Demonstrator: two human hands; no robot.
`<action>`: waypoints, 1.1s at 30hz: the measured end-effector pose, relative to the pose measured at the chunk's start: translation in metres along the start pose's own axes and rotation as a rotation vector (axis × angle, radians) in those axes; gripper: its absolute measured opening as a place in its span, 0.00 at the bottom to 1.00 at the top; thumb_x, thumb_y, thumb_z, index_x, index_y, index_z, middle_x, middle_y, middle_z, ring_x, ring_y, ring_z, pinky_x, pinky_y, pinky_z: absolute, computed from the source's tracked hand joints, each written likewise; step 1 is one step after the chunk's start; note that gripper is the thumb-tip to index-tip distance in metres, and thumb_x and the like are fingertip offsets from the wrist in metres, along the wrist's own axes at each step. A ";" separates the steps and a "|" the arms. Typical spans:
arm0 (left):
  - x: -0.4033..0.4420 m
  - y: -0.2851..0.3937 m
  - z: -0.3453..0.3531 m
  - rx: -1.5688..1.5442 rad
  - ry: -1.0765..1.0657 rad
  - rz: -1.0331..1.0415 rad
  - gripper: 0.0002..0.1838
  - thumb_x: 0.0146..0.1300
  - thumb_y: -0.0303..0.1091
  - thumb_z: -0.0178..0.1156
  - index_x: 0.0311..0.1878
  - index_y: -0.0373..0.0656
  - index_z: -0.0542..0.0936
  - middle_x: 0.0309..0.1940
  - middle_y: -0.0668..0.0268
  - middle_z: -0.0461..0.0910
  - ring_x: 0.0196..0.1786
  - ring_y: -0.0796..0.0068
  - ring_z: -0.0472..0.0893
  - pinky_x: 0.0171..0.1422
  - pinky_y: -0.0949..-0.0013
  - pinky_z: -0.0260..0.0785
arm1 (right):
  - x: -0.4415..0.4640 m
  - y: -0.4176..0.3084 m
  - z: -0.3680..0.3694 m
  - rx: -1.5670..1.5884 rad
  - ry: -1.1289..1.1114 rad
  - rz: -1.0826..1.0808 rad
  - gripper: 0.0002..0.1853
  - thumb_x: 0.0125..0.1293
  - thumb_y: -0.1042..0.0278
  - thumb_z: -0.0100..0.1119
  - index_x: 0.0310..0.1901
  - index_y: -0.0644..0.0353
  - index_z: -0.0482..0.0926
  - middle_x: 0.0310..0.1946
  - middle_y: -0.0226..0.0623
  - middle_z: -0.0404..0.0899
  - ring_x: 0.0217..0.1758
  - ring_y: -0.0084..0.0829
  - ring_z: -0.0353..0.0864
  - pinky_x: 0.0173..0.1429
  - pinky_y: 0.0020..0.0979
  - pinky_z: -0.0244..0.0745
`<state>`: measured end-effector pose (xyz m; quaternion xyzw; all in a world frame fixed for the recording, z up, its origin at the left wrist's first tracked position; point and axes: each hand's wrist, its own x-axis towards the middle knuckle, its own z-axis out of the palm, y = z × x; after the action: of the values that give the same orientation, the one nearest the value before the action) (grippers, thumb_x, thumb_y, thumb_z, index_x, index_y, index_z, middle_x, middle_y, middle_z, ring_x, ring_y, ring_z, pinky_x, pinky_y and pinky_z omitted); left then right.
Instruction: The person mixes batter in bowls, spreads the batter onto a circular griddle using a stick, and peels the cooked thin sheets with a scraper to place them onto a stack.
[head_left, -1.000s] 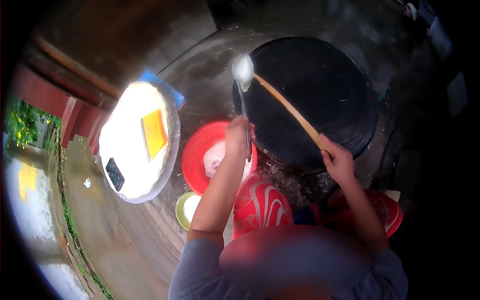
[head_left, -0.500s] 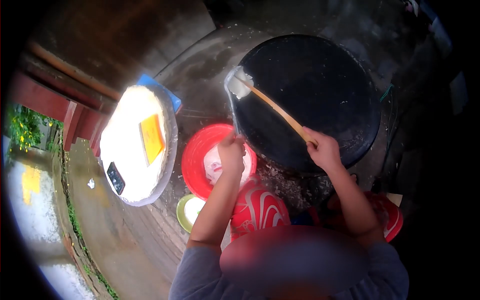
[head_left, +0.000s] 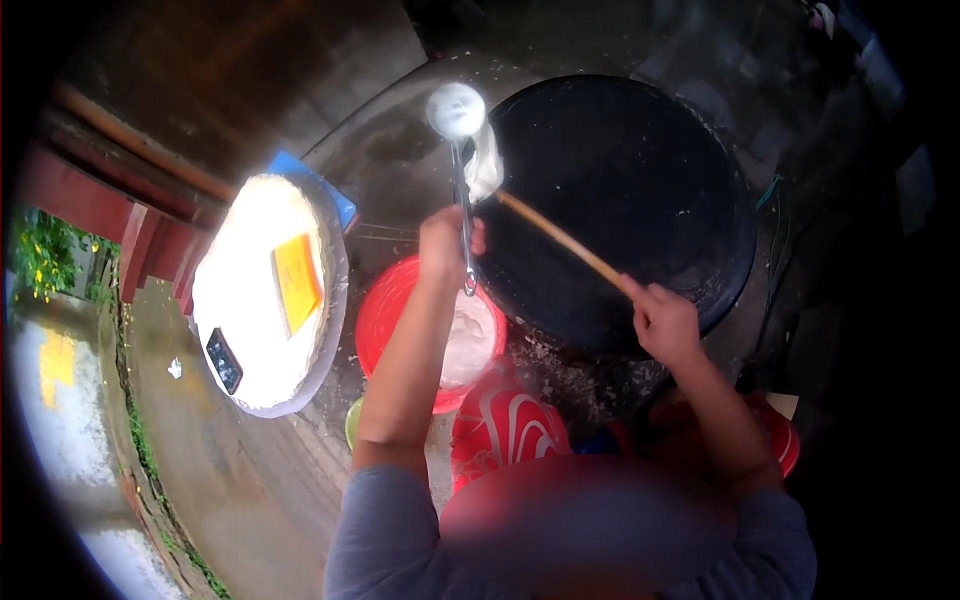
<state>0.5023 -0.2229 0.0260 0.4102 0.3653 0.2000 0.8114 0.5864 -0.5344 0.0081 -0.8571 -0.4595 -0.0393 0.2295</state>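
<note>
My left hand (head_left: 452, 243) is closed round the handle of a metal ladle (head_left: 456, 110), whose bowl is coated with white batter. A strand of white batter (head_left: 485, 168) hangs beside the ladle, at the left rim of a large round black griddle (head_left: 620, 200). My right hand (head_left: 662, 318) grips a long wooden stick (head_left: 565, 240) over the griddle, its far end close to the batter. Below my left hand stands a red basin (head_left: 385, 310) holding whitish batter (head_left: 468, 345).
At left is a round table with a bright white top (head_left: 245, 300), bearing a yellow packet (head_left: 297, 285) and a phone (head_left: 224, 361). A blue object (head_left: 340, 205) lies behind it. A green bowl (head_left: 353, 422) is partly hidden by my left forearm.
My left hand has risen and moved left with the ladle, after dipping toward the basin earlier. The stick has swung lower and changed angle. White batter now trails between ladle and stick.
</note>
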 end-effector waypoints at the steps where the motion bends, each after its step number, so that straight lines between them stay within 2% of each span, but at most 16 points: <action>1: -0.006 0.012 0.005 -0.083 -0.071 -0.024 0.12 0.65 0.28 0.41 0.45 0.31 0.69 0.24 0.61 0.70 0.18 0.78 0.66 0.19 0.77 0.59 | -0.001 0.003 0.006 -0.065 -0.013 -0.103 0.27 0.50 0.77 0.55 0.56 0.50 0.74 0.25 0.32 0.70 0.25 0.32 0.72 0.30 0.31 0.70; 3: -0.015 0.032 0.011 -0.165 -0.141 -0.044 0.14 0.66 0.28 0.40 0.48 0.29 0.69 0.24 0.63 0.69 0.19 0.79 0.65 0.20 0.78 0.59 | 0.005 0.007 0.022 -0.146 0.021 -0.210 0.27 0.50 0.76 0.55 0.56 0.51 0.73 0.26 0.31 0.70 0.27 0.31 0.72 0.31 0.31 0.70; 5: -0.021 0.049 0.014 -0.700 -0.433 -0.294 0.17 0.68 0.29 0.38 0.53 0.27 0.66 0.24 0.66 0.67 0.19 0.80 0.64 0.20 0.79 0.59 | 0.018 0.012 0.038 -0.265 0.008 -0.336 0.27 0.51 0.74 0.51 0.57 0.54 0.71 0.29 0.31 0.70 0.30 0.31 0.72 0.35 0.30 0.69; 8: -0.038 0.069 0.025 -1.015 -0.674 -0.443 0.18 0.68 0.30 0.39 0.55 0.25 0.65 0.23 0.67 0.65 0.18 0.81 0.64 0.20 0.79 0.61 | 0.056 0.012 0.047 -0.366 0.058 -0.394 0.26 0.52 0.72 0.50 0.57 0.56 0.71 0.30 0.32 0.71 0.30 0.31 0.73 0.36 0.30 0.70; 12: -0.055 0.074 0.025 -1.131 -0.801 -0.453 0.19 0.66 0.26 0.39 0.57 0.24 0.63 0.21 0.66 0.66 0.17 0.79 0.68 0.18 0.77 0.64 | 0.102 0.001 0.043 -0.452 0.053 -0.258 0.23 0.54 0.72 0.51 0.54 0.56 0.74 0.33 0.34 0.75 0.32 0.33 0.75 0.38 0.30 0.72; 14: -0.066 0.069 0.018 -1.160 -0.803 -0.449 0.19 0.67 0.25 0.39 0.58 0.23 0.62 0.20 0.65 0.67 0.17 0.79 0.69 0.17 0.78 0.65 | 0.108 -0.001 0.052 0.258 0.126 0.172 0.20 0.53 0.72 0.54 0.51 0.53 0.77 0.34 0.38 0.79 0.32 0.35 0.79 0.37 0.32 0.73; 15: -0.072 0.065 0.012 -1.192 -0.807 -0.422 0.19 0.67 0.26 0.40 0.58 0.23 0.62 0.20 0.65 0.67 0.16 0.79 0.69 0.16 0.78 0.65 | 0.105 0.002 0.058 0.647 -0.043 0.314 0.19 0.51 0.70 0.56 0.48 0.50 0.79 0.34 0.41 0.80 0.33 0.38 0.80 0.38 0.33 0.75; 17: -0.082 0.059 0.004 -1.224 -0.825 -0.392 0.20 0.67 0.27 0.40 0.58 0.23 0.62 0.20 0.64 0.67 0.16 0.79 0.69 0.16 0.78 0.66 | 0.089 -0.010 0.063 0.270 -0.038 0.118 0.22 0.51 0.71 0.55 0.51 0.48 0.77 0.32 0.39 0.78 0.30 0.38 0.79 0.36 0.35 0.75; 20: -0.100 0.045 -0.016 -1.246 -0.736 -0.390 0.19 0.64 0.22 0.38 0.57 0.25 0.64 0.19 0.66 0.66 0.14 0.79 0.68 0.15 0.78 0.64 | 0.104 0.004 0.064 -0.153 0.051 -0.095 0.25 0.49 0.71 0.57 0.53 0.50 0.74 0.30 0.38 0.74 0.28 0.39 0.78 0.32 0.36 0.74; 22: -0.112 0.033 -0.037 -1.226 -0.661 -0.377 0.20 0.63 0.22 0.38 0.57 0.24 0.64 0.19 0.66 0.66 0.14 0.80 0.68 0.15 0.78 0.65 | 0.119 -0.001 0.053 -0.099 0.056 0.045 0.23 0.49 0.71 0.57 0.51 0.50 0.76 0.29 0.39 0.75 0.29 0.38 0.78 0.34 0.36 0.74; 23: -0.120 0.026 -0.049 -1.217 -0.620 -0.374 0.20 0.63 0.22 0.38 0.57 0.24 0.64 0.19 0.66 0.66 0.14 0.80 0.68 0.15 0.78 0.65 | 0.116 0.002 0.064 0.126 0.157 0.072 0.22 0.49 0.71 0.57 0.50 0.48 0.77 0.28 0.39 0.75 0.30 0.38 0.78 0.35 0.36 0.75; 24: -0.127 0.018 -0.064 -1.207 -0.585 -0.367 0.20 0.62 0.23 0.39 0.57 0.23 0.64 0.19 0.66 0.66 0.14 0.80 0.68 0.15 0.78 0.65 | 0.107 0.005 0.074 0.395 0.045 0.194 0.21 0.49 0.70 0.57 0.49 0.47 0.78 0.27 0.38 0.75 0.31 0.37 0.79 0.36 0.36 0.75; 28: -0.149 -0.018 -0.114 -1.198 -0.439 -0.379 0.19 0.61 0.23 0.41 0.55 0.23 0.65 0.19 0.68 0.65 0.15 0.81 0.67 0.15 0.79 0.63 | 0.087 0.007 0.066 -0.131 0.026 -0.107 0.26 0.47 0.72 0.57 0.52 0.51 0.76 0.28 0.36 0.72 0.27 0.34 0.77 0.33 0.34 0.74; 30: -0.157 -0.041 -0.134 -1.219 -0.358 -0.403 0.19 0.61 0.24 0.41 0.54 0.23 0.65 0.18 0.68 0.64 0.15 0.81 0.66 0.16 0.79 0.63 | 0.110 0.025 0.066 -0.329 0.107 -0.047 0.26 0.47 0.71 0.57 0.53 0.54 0.74 0.28 0.36 0.72 0.27 0.35 0.76 0.32 0.34 0.74; 32: -0.162 -0.058 -0.153 -1.355 -0.161 -0.449 0.19 0.62 0.25 0.40 0.53 0.22 0.66 0.19 0.69 0.64 0.16 0.81 0.65 0.18 0.79 0.62 | 0.115 0.021 0.070 -0.284 0.104 0.056 0.26 0.47 0.71 0.57 0.52 0.51 0.76 0.29 0.36 0.73 0.30 0.35 0.77 0.34 0.34 0.74; 33: -0.165 -0.064 -0.158 -1.379 -0.108 -0.463 0.18 0.63 0.26 0.39 0.52 0.22 0.66 0.19 0.69 0.64 0.17 0.81 0.65 0.20 0.79 0.63 | 0.110 0.017 0.080 -0.012 0.129 0.112 0.25 0.46 0.72 0.57 0.52 0.49 0.76 0.29 0.36 0.73 0.31 0.35 0.77 0.35 0.34 0.74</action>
<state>0.2767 -0.2813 -0.0180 -0.2729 0.1929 0.1873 0.9237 0.6517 -0.4239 -0.0385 -0.8786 -0.3947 -0.0844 0.2552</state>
